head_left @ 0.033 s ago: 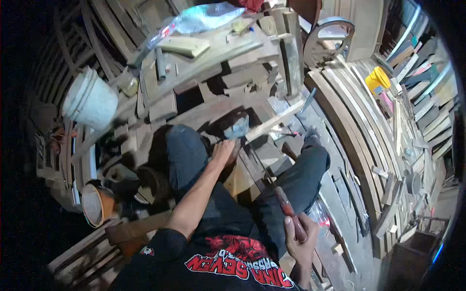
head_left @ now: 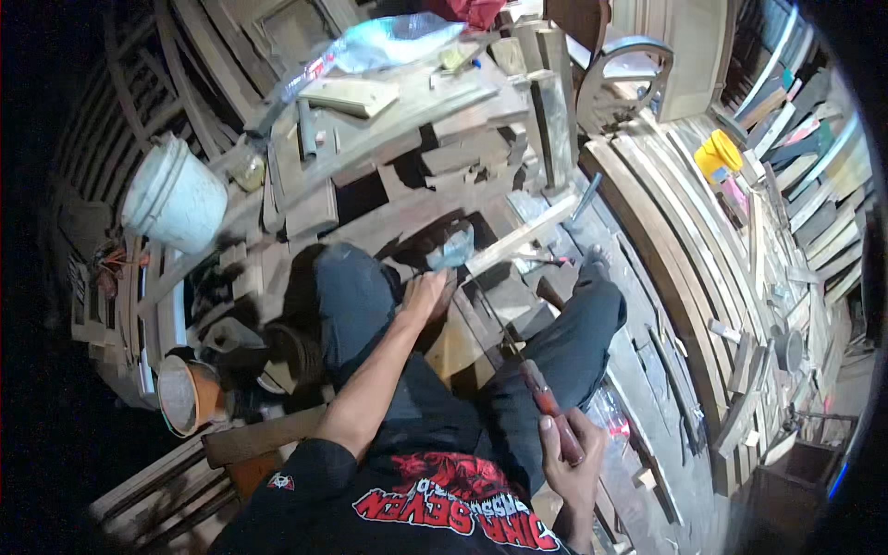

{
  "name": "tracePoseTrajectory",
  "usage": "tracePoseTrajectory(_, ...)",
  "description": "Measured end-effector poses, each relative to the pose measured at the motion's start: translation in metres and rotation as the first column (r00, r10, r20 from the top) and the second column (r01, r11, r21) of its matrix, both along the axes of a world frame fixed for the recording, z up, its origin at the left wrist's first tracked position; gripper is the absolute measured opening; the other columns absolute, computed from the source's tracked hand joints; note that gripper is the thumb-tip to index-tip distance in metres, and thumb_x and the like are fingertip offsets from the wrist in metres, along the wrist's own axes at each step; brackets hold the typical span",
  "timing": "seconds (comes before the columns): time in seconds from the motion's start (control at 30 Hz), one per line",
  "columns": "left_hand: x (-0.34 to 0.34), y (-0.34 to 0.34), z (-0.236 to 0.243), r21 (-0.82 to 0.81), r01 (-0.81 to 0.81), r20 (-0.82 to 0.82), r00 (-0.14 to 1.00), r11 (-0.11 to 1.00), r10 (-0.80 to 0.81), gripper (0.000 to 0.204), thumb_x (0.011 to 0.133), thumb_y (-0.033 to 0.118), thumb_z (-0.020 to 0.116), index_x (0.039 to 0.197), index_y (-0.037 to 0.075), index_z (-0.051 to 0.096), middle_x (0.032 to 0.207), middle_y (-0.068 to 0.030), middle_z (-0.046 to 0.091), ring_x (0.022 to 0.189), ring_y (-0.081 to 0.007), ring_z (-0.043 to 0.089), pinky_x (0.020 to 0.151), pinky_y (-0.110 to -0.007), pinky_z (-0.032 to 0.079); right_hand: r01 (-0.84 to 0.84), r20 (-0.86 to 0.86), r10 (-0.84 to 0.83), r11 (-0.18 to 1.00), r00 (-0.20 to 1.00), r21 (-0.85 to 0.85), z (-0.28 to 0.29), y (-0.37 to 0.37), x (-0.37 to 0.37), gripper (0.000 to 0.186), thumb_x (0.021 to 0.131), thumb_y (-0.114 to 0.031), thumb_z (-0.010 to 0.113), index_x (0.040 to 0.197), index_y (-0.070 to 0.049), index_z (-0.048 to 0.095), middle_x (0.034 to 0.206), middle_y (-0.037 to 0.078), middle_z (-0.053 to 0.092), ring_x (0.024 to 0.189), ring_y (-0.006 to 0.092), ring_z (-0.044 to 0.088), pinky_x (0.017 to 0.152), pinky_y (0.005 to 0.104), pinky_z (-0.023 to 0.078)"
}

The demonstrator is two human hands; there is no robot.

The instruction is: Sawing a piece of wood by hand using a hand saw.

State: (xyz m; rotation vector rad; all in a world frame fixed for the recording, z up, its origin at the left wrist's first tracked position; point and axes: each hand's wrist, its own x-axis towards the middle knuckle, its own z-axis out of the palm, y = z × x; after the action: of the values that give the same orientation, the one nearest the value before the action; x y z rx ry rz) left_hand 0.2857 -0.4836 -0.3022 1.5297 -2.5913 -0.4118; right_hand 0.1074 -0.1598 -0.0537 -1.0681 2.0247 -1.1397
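Observation:
My right hand point(head_left: 572, 449) is closed round the reddish-brown handle of a thin-bladed hand tool point(head_left: 544, 393). Its long, narrow blade runs forward and left, toward the near end of a pale wooden strip point(head_left: 523, 235); whether it is a saw or a file I cannot tell. Beside that end, between my knees, my left hand point(head_left: 425, 294) has its fingers closed and appears to grip the strip, though its fingertips are partly hidden. The strip slants away to the far right. Just beyond my left hand lies a crumpled pale-blue plastic bag point(head_left: 453, 247).
A white bucket point(head_left: 176, 199) stands at the left, with an orange-sided bucket point(head_left: 190, 396) nearer me. Ahead is a low wooden bench point(head_left: 407, 116) with offcuts and plastic wrapping. Long stacked boards point(head_left: 657, 250) curve along the right, with a yellow container point(head_left: 717, 155) beyond them.

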Motion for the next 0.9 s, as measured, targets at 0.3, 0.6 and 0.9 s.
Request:
tracePoseTrajectory(0.3,-0.019,0.024,0.084,-0.051,0.005,-0.165,0.986,0.999,-0.013,0.035,0.095,0.040,0.062,0.103,0.005,0.063,0.084,-0.0270,0.069,0.085,-0.0469,0.068,0.072,-0.055,0.054,0.089,-0.064,-0.105,0.975,0.992,-0.205,0.009,0.013,-0.022,0.030,0.092,-0.016,0.070,0.071,0.001,0.056,0.053,0.008,0.041,0.050,0.0116,0.037,0.047,0.0341,0.029)
tracePoseTrajectory(0.6,-0.024,0.031,0.077,-0.165,0.042,-0.091,0.994,0.985,-0.058,0.036,0.097,0.040,0.059,0.095,0.005,0.064,0.079,-0.0247,0.069,0.080,-0.0446,0.069,0.070,-0.055,0.055,0.109,-0.040,-0.116,0.983,0.992,-0.145,0.003,0.020,-0.018,0.037,0.092,-0.022,0.071,0.069,0.000,0.053,0.054,0.009,0.041,0.050,0.0158,0.039,0.049,0.0365,0.029)
tracePoseTrajectory(0.9,-0.011,0.007,0.034,-0.258,0.047,-0.118,0.990,0.965,-0.080,0.028,0.097,0.032,0.055,0.100,0.005,0.065,0.097,-0.0136,0.064,0.099,-0.0351,0.062,0.081,-0.050,0.051,0.026,0.138,-0.012,0.995,0.990,-0.100,-0.028,0.018,-0.012,0.038,0.092,-0.021,0.072,0.071,0.000,0.049,0.056,0.014,0.039,0.049,0.0172,0.036,0.049,0.0368,0.032)
